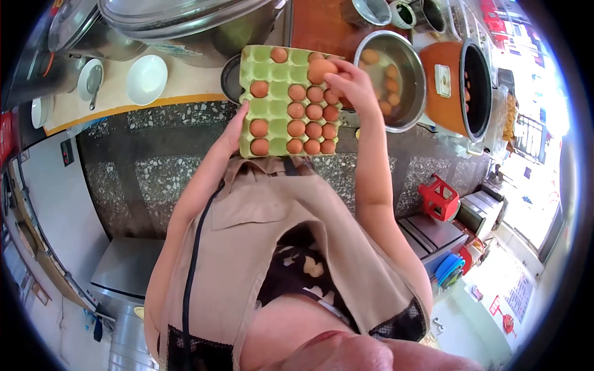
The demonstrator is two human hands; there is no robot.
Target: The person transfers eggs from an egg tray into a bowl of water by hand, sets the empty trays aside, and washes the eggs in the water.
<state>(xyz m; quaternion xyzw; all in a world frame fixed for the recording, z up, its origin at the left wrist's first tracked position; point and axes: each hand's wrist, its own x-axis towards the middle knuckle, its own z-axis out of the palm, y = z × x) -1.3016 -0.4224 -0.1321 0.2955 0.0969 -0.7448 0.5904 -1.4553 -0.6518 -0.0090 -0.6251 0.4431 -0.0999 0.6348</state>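
Narrowly parted, right fingers pinch 1 egg.

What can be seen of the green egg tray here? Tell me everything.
The egg tray is pale green, apparently moulded pulp, with rows of rounded cups. Brown eggs crowd its right side, while the left has scattered eggs among empty cups. It is held cup side up before the person's waist, left of a metal bowl. The left hand grips its left edge; the right hand holds another egg over its upper right. Whether it touches the counter is unclear.
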